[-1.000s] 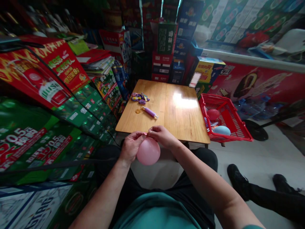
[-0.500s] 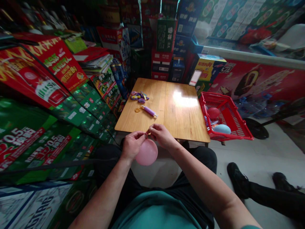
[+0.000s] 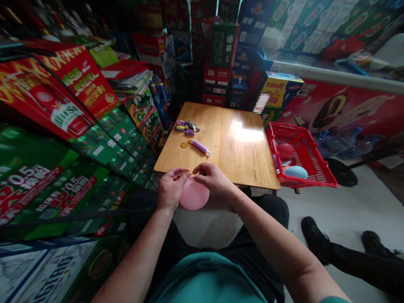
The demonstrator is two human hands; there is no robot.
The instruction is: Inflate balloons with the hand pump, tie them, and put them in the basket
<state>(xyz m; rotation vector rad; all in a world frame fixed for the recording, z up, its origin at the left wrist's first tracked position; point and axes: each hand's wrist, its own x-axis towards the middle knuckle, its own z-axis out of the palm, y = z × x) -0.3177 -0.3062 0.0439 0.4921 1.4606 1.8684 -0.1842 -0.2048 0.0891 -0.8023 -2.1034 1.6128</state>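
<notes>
From my remote seat, the wooden table [image 3: 227, 155] fills most of the middle, with the red basket [image 3: 304, 151] just beyond its right edge, a blue balloon [image 3: 296, 172] and a red balloon [image 3: 285, 150] inside. The pink balloon [image 3: 195, 195] hangs between the hands, neck up, near the table's front edge. Over the last half second I see the right hand [image 3: 214, 179] settle lower against its top and the left hand [image 3: 170, 187] turn slightly; the balloon is as round as it was, so I judge the neck is well held. Both hands are nearly closed, thumbs and fingertips pinching that neck; whether something thin is wound there, I can't tell. Smaller things lie untouched on the table: a purple-and-yellow heap [image 3: 186, 126], a purple tube [image 3: 200, 147] and, beside it, thin yellowish loops [image 3: 184, 145]
</notes>
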